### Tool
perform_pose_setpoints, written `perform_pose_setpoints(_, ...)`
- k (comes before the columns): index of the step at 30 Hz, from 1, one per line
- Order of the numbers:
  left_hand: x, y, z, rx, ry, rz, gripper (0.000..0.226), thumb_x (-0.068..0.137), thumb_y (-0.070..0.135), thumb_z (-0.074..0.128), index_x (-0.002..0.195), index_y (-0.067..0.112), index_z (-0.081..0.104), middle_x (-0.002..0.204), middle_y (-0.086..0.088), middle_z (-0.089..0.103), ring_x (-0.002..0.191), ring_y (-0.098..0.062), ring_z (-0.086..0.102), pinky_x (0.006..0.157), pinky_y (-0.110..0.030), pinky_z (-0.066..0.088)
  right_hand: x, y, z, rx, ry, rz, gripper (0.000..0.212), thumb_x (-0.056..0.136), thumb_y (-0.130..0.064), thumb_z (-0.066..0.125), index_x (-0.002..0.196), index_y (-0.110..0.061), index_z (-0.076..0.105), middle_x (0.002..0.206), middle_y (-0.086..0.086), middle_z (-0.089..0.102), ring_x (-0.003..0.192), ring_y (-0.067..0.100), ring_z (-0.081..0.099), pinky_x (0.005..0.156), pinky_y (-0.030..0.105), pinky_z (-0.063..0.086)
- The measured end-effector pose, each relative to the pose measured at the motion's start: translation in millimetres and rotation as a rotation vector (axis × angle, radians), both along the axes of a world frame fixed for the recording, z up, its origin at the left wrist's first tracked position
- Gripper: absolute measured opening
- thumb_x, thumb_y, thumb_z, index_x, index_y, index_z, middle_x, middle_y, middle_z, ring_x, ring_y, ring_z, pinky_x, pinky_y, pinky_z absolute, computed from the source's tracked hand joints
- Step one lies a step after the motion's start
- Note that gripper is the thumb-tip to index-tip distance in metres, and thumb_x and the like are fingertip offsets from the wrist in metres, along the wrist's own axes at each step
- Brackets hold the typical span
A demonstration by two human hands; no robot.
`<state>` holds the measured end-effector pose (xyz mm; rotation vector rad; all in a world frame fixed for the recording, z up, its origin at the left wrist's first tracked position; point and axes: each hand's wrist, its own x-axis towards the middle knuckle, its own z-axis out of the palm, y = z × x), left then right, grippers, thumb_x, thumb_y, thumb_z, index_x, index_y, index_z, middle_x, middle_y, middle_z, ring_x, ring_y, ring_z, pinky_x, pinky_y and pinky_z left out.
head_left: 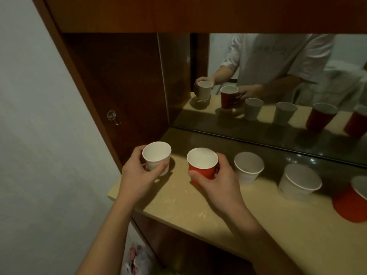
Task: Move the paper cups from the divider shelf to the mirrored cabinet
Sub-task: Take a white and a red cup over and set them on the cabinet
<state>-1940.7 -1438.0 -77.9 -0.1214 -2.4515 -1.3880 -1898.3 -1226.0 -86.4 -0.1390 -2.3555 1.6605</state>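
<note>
My left hand grips a white paper cup at the left end of the mirrored cabinet's beige counter. My right hand grips a red paper cup just to its right. Both cups are upright, at or just above the counter; I cannot tell whether they touch it. Further right stand a white cup, a second white cup and a red cup cut off by the frame edge.
A mirror backs the counter and reflects the cups and the person. A dark wooden side panel with a small hook closes the left side, and a wooden top hangs overhead. A plastic bag lies below.
</note>
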Motion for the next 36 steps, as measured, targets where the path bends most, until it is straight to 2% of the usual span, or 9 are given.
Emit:
perform_pose_setpoints(4, -22.2, -1.3, -0.6, 0.001, -0.011, -0.042, 0.062, 0.069, 0.051, 0.078, 0.120, 0.033, 0.049, 0.111, 0.017, 0.057, 0.100, 0.004, 0.055, 0.071, -0.008, 0.046, -22.0, -9.2, 5.5, 0.006, -0.001, -0.082, 0.067, 0.059, -0.051, 0.083, 0.112, -0.046, 0.041, 0.102, -0.025, 0.053, 0.099, 0.004, 0.054, 0.079, 0.022, 0.044)
perform_pose_setpoints(7, -35.9, -1.4, 0.6, -0.001, -0.019, -0.065, 0.060, 0.069, 0.050, 0.078, 0.119, 0.034, 0.048, 0.107, 0.020, 0.056, 0.094, 0.015, 0.052, 0.065, -0.002, 0.042, -35.6, -16.4, 7.3, 0.020, 0.004, -0.134, 0.066, 0.057, -0.048, 0.085, 0.108, -0.044, 0.043, 0.093, -0.029, 0.052, 0.093, 0.001, 0.054, 0.074, 0.017, 0.040)
perform_pose_setpoints(10, -45.6, -2.4, -0.7, -0.026, -0.050, -0.072, 0.058, 0.069, 0.048, 0.078, 0.116, 0.035, 0.046, 0.109, 0.015, 0.057, 0.092, 0.006, 0.054, 0.065, -0.008, 0.041, -41.9, -21.5, 2.5, 0.064, -0.014, -0.164, 0.065, 0.057, -0.046, 0.086, 0.109, -0.038, 0.048, 0.099, -0.021, 0.057, 0.094, 0.003, 0.055, 0.073, 0.016, 0.040)
perform_pose_setpoints(15, -56.1, -3.4, -10.7, -0.045, -0.102, -0.087, 0.062, 0.068, 0.041, 0.080, 0.120, 0.027, 0.049, 0.117, 0.004, 0.061, 0.100, -0.010, 0.058, 0.076, -0.021, 0.045, -44.7, -21.3, -8.7, 0.098, -0.065, -0.195, 0.065, 0.059, -0.043, 0.087, 0.108, -0.036, 0.044, 0.110, -0.010, 0.061, 0.101, 0.011, 0.059, 0.085, 0.030, 0.050)
perform_pose_setpoints(20, -62.0, -3.9, -12.1, -0.070, -0.113, -0.096, 0.063, 0.066, 0.044, 0.078, 0.120, 0.024, 0.051, 0.117, 0.001, 0.063, 0.101, -0.013, 0.059, 0.078, -0.025, 0.047, -48.5, -20.9, -9.6, 0.154, -0.081, -0.229, 0.072, 0.058, -0.041, 0.088, 0.119, -0.022, 0.054, 0.114, -0.004, 0.064, 0.100, 0.012, 0.060, 0.082, 0.026, 0.048)
perform_pose_setpoints(26, -53.1, -6.4, -7.1, -0.111, -0.138, -0.104, 0.067, 0.069, 0.045, 0.077, 0.125, 0.021, 0.051, 0.122, 0.001, 0.061, 0.107, -0.015, 0.058, 0.086, -0.031, 0.049, -43.5, -17.8, -7.3, 0.283, -0.112, -0.207, 0.084, 0.060, -0.042, 0.087, 0.130, -0.018, 0.049, 0.123, 0.001, 0.060, 0.113, 0.019, 0.055, 0.090, 0.033, 0.047)
perform_pose_setpoints(31, -30.2, -13.7, -0.8, -0.306, -0.169, -0.076, 0.077, 0.073, 0.048, 0.075, 0.137, 0.017, 0.045, 0.129, -0.001, 0.054, 0.113, -0.017, 0.054, 0.095, -0.038, 0.049, -19.1, -15.1, -7.7, 0.484, -0.085, -0.191, 0.070, 0.075, -0.044, 0.074, 0.132, -0.015, 0.046, 0.121, 0.004, 0.050, 0.111, 0.022, 0.051, 0.087, 0.029, 0.041)
perform_pose_setpoints(34, -3.4, -18.4, -0.2, -0.468, -0.151, -0.058, 0.078, 0.076, 0.054, 0.069, 0.139, 0.015, 0.043, 0.129, -0.005, 0.053, 0.113, -0.020, 0.054, 0.094, -0.037, 0.049, 4.9, -11.9, -8.3, 0.607, -0.049, -0.145, 0.069, 0.081, -0.047, 0.065, 0.140, -0.018, 0.041, 0.131, -0.001, 0.044, 0.117, 0.016, 0.048, 0.092, 0.026, 0.039)
perform_pose_setpoints(36, 17.4, -20.7, -1.8, -0.579, -0.116, -0.067, 0.078, 0.079, 0.060, 0.060, 0.140, 0.016, 0.041, 0.134, -0.005, 0.051, 0.117, -0.021, 0.052, 0.095, -0.037, 0.048, 22.0, -9.1, -8.3, 0.699, -0.001, -0.108, 0.062, 0.083, -0.051, 0.059, 0.137, -0.023, 0.044, 0.130, -0.005, 0.044, 0.116, 0.012, 0.048, 0.090, 0.023, 0.040)
